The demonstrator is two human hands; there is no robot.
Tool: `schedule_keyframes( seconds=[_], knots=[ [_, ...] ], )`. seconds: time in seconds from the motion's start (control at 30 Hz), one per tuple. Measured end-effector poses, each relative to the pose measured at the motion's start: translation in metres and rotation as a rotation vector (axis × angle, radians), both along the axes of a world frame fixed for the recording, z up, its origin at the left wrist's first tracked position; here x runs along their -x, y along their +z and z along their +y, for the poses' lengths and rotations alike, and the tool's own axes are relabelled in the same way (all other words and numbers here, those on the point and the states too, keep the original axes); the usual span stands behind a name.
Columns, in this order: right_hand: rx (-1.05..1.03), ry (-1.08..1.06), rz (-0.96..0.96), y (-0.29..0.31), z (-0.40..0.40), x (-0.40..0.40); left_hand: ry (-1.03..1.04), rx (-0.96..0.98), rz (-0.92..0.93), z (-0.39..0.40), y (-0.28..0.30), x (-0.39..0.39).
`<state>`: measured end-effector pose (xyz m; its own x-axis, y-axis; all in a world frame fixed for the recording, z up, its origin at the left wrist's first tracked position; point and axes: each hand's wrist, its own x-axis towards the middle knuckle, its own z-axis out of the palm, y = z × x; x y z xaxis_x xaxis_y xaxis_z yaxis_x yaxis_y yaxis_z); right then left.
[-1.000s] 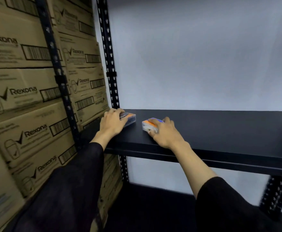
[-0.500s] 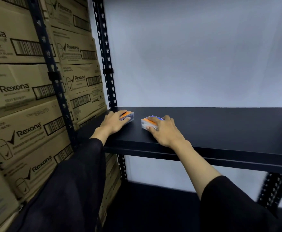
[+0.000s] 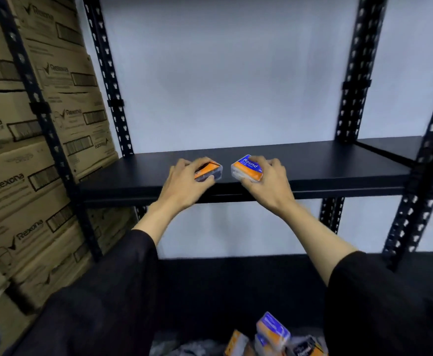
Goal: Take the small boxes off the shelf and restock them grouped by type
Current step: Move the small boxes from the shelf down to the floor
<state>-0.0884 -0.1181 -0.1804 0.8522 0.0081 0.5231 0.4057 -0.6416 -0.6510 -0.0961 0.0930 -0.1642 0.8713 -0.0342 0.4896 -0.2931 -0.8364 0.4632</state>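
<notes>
While each grip curls round one small box — both sit on shelf.

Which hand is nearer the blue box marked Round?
Right. The right hand grips the blue Round box; the left hand is off to its left, holding the orange-and-black box.

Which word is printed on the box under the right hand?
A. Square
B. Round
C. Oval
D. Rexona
B: the blue label of the box that the right hand grips on the shelf reads "Round".
</notes>
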Motion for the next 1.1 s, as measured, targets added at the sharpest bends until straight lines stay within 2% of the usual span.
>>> schedule_keyframes(
  seconds=[0.13,0.23,0.43,0.57,0.87,1.1],
  knots=[
    [0.038,-0.089,0.050,-0.036,-0.053,0.025,-0.047,0.043,0.075,-0.051,-0.051,0.018],
    [0.072,-0.116,0.163,-0.079,-0.084,0.037,-0.094,0.049,0.171,-0.073,-0.103,0.019],
    [0.195,-0.175,0.446,-0.193,-0.117,0.050,-0.087,0.046,0.459,-0.104,-0.216,0.023],
    [0.264,-0.183,0.628,-0.269,-0.129,0.054,-0.051,-0.026,0.641,-0.111,-0.290,0.022],
    [0.437,-0.245,0.804,-0.399,-0.146,0.048,0.050,-0.140,0.824,-0.088,-0.419,0.008],
    [0.451,-0.152,0.909,-0.448,-0.148,0.045,0.044,-0.162,0.922,-0.083,-0.482,0.004]
  ],
)
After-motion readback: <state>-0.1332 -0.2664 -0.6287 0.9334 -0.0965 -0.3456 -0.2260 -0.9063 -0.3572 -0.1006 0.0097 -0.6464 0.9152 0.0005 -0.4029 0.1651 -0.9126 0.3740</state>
